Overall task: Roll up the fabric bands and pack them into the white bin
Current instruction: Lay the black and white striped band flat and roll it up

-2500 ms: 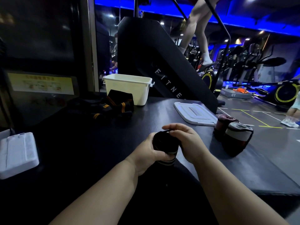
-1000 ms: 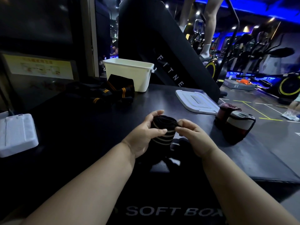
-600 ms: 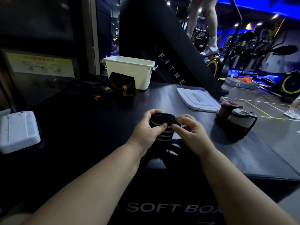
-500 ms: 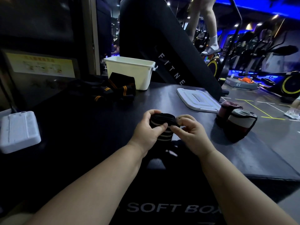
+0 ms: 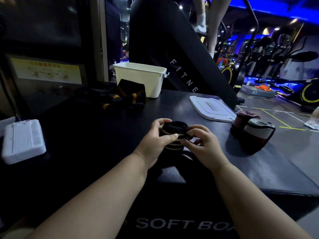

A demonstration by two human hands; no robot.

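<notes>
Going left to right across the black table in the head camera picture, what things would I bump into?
White flat plastic case → heap of black fabric bands with orange stripes → black rolled fabric band with pale stripes → flat white plastic lid → pair of rolled bands, maroon and grey.

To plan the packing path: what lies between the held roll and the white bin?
Bare tabletop between roll and bin, head view; loose bands lie just left.
</notes>
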